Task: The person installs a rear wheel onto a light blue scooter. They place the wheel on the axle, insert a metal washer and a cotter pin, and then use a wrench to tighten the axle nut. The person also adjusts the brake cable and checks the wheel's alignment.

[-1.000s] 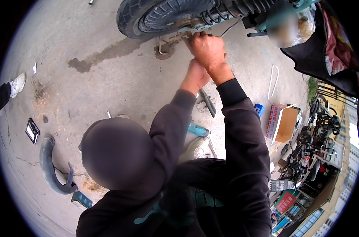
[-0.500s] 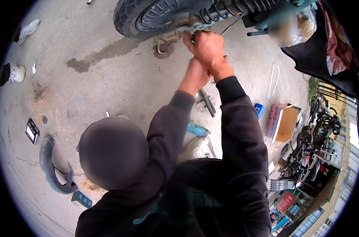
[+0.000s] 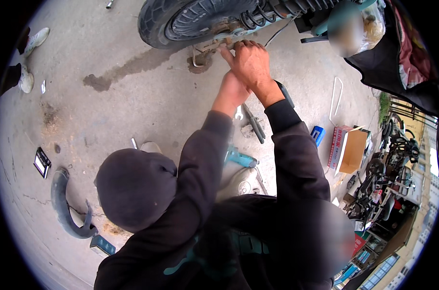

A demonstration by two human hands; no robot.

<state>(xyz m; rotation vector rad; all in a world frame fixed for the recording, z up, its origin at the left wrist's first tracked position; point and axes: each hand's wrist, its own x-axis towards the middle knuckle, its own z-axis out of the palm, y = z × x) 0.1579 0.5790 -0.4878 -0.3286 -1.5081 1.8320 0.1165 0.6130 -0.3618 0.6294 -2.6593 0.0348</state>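
My right hand (image 3: 248,65) is closed at the rusty axle fitting (image 3: 214,46) below the rear wheel (image 3: 156,24), beside the coil-spring shock (image 3: 256,17). My left hand (image 3: 231,94) lies under it, fingers mostly hidden, both apparently on one tool that I cannot make out. A dark elongated piece (image 3: 285,94) shows past my right wrist. A bent metal piece (image 3: 195,60) hangs under the axle. On the concrete below my hands lie an open-end wrench (image 3: 239,113), dark pliers-like metal pieces (image 3: 256,125) and a teal power tool (image 3: 241,158).
A cardboard box (image 3: 352,150) and blue case (image 3: 317,135) lie at right, before parked two-wheelers (image 3: 388,159). A curved grey tube (image 3: 60,198) and black case (image 3: 41,163) lie at left, where another person's shoes (image 3: 26,79) show. A dark bag (image 3: 408,58) hangs upper right.
My left hand has shifted slightly down and left; the dark piece beside my right wrist and the wrench now show. A second shoe of the other person came into view at upper left.
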